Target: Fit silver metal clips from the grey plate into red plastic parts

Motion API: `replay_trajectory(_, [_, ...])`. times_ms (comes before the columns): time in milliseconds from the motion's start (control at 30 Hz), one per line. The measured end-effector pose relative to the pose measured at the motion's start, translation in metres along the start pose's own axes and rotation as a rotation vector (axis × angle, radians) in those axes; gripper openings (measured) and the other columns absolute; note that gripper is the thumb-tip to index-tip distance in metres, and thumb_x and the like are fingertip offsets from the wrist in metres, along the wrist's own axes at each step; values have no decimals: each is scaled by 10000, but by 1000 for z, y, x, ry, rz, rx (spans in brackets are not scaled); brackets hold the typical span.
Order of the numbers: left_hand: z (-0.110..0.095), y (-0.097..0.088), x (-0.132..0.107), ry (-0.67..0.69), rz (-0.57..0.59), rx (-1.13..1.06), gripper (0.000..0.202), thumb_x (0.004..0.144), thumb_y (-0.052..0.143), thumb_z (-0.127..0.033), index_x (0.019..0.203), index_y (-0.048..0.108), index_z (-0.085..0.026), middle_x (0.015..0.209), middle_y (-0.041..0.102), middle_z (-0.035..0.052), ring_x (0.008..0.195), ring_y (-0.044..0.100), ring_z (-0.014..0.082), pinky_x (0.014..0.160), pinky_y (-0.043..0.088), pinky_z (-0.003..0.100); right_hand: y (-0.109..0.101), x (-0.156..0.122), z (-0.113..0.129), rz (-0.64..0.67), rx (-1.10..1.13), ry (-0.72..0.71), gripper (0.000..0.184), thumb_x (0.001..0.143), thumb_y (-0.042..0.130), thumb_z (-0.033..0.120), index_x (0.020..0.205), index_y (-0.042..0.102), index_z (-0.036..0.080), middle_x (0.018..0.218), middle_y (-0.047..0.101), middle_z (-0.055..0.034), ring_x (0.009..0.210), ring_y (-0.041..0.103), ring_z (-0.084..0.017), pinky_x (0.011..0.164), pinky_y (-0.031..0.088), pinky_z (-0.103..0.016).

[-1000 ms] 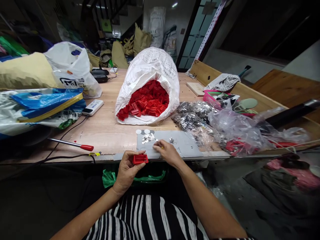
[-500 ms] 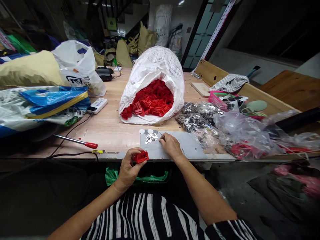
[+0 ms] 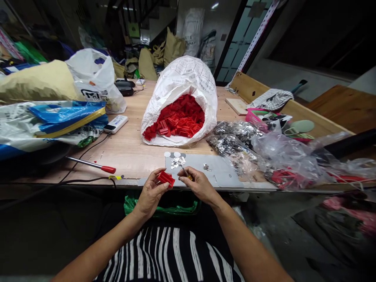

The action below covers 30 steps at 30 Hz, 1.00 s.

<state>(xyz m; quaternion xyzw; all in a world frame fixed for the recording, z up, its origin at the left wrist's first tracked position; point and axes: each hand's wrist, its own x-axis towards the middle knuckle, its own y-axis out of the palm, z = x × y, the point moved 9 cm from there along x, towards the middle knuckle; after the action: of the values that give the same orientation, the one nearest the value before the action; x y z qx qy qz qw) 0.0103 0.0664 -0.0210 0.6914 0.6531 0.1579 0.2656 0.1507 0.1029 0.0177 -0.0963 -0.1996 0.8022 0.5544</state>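
Observation:
My left hand (image 3: 151, 194) grips a small red plastic part (image 3: 166, 179) between thumb and fingers, just over the table's front edge. Close beside it on the right, my right hand (image 3: 199, 186) is closed around a thin-shafted screwdriver (image 3: 190, 177) with a yellowish handle. Its shaft points up and left, toward a heap of small silvery metal pieces (image 3: 177, 162) on a grey sheet (image 3: 221, 170). A smaller cluster of tiny metal parts (image 3: 206, 167) lies on the sheet, right of the heap.
A white woven sack (image 3: 188, 74) lies open toward me, full of red plastic parts (image 3: 182, 119). Clear bags of metal pieces (image 3: 235, 145) crowd the right. Leftward are a red-tipped metal rod (image 3: 108, 169), a white power bank-like device (image 3: 116, 124) and stuffed bags (image 3: 38, 82). Green plastic (image 3: 176, 209) hangs below the edge.
My right hand has drawn back toward me from beside the metal heap, uncovering the small cluster; the screwdriver now shows. My left hand has tilted the red part and raised it slightly.

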Motion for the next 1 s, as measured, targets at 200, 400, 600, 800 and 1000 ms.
replay_trajectory(200, [4,1,0,-30,-7,-17,433,729,721,-205,1145,606,-244,978,630,9,879,605,120,789,496,226,9,-8,19,-18,-20,-49,82,850,562,219,865,638,190,777,607,13,651,492,-107,631,391,-229])
replay_trajectory(400, [7,2,3,-45,17,-38,474,735,719,-223,1194,602,-260,989,640,14,913,601,135,828,479,250,17,-11,25,15,-59,-142,66,842,585,170,836,648,191,782,578,2,694,512,-122,651,410,-235])
replay_trajectory(600, [8,3,2,-67,41,-9,475,725,729,-226,1186,616,-245,944,665,14,851,602,115,801,465,229,22,-18,35,112,-145,-293,123,883,535,173,890,651,213,849,588,-26,805,554,-145,753,443,-258])
replay_trajectory(800, [11,5,2,-94,45,18,469,707,742,-239,1161,627,-231,958,671,19,894,603,139,794,470,240,20,-16,16,115,-98,-139,130,839,599,216,969,602,217,850,605,-3,705,535,-125,655,436,-232])
replay_trajectory(1000, [11,1,7,-50,60,98,436,717,731,-230,1132,597,-230,944,658,16,876,620,137,788,479,252,8,-19,6,43,-72,-65,182,896,531,308,1027,592,198,896,609,-18,728,533,-124,681,438,-238])
